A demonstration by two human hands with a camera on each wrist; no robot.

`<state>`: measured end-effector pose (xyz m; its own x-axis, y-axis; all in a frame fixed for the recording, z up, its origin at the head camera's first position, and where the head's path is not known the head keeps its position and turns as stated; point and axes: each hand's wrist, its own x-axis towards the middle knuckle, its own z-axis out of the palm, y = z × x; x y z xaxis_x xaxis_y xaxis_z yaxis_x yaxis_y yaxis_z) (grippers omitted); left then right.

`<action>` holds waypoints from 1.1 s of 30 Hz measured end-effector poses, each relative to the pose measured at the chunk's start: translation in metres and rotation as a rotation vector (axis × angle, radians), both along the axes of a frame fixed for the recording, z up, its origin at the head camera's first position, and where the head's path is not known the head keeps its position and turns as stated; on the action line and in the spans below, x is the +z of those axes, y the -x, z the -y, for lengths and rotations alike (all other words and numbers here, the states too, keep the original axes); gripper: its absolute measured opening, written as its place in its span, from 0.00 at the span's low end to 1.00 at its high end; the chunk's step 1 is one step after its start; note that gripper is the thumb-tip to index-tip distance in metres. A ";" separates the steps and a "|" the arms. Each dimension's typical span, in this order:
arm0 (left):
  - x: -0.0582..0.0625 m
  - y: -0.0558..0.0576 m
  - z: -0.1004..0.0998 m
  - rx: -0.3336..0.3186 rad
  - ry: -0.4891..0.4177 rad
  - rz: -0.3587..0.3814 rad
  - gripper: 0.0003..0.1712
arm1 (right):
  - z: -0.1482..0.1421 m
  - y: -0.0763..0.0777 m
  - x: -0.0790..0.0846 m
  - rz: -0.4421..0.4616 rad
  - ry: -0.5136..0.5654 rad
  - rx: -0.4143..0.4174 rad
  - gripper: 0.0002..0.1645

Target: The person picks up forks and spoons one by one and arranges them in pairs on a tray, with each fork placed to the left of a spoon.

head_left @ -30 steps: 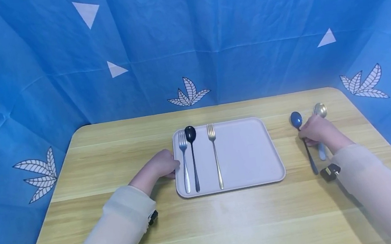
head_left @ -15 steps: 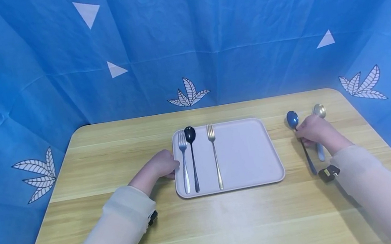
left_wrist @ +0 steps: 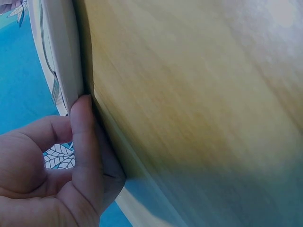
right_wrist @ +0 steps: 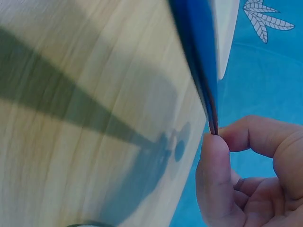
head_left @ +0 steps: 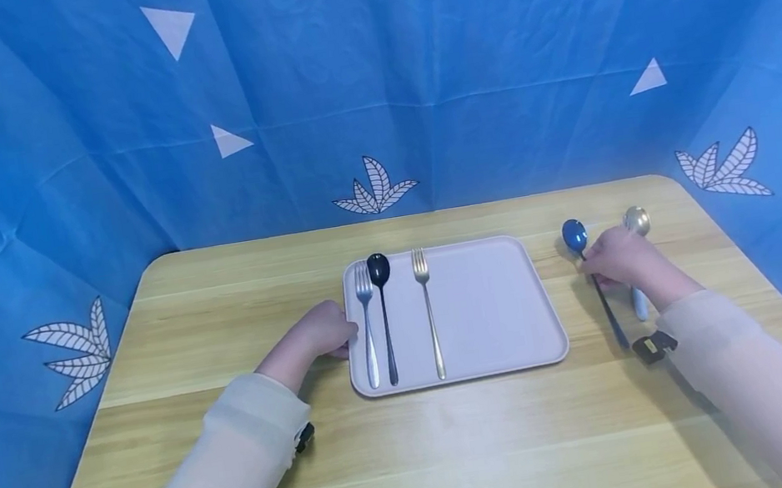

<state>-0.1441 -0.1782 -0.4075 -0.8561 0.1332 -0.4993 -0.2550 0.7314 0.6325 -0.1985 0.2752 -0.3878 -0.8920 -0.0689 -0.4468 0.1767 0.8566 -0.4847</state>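
Note:
My left hand [head_left: 319,331] grips the left rim of a pale tray [head_left: 491,305]. In the left wrist view, that hand's [left_wrist: 85,151] thumb and finger pinch the tray's edge [left_wrist: 64,42]. On the tray lie a silver fork [head_left: 372,356], a black spoon [head_left: 379,269] and a gold-toned fork [head_left: 422,269], roughly parallel. To the right of the tray, my right hand [head_left: 620,256] pinches a blue spoon [head_left: 575,237] by its handle. The right wrist view shows the spoon [right_wrist: 199,47] raised off the wood between thumb and forefinger. Another spoon [head_left: 636,220], with a pale handle, lies partly hidden beneath that hand.
The wooden table [head_left: 468,452] extends around the tray, its back corners rounded. A blue curtain [head_left: 365,71] with white triangles and leaf prints hangs behind and at both sides. A small dark device [head_left: 654,346] sits at the right cuff.
The blue spoon has moved left, toward the tray, and slightly away from the other spoon, carried by my right hand. My left hand stays on the tray's rim.

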 end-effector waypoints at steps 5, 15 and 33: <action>-0.002 0.000 0.001 0.001 0.000 -0.003 0.07 | 0.005 -0.001 0.002 -0.010 -0.014 0.009 0.21; -0.002 0.001 0.001 -0.002 0.010 0.002 0.07 | 0.017 -0.004 0.011 -0.018 -0.057 0.034 0.15; -0.002 0.002 0.001 -0.006 0.035 0.023 0.07 | 0.041 -0.006 0.012 -0.047 0.020 0.022 0.13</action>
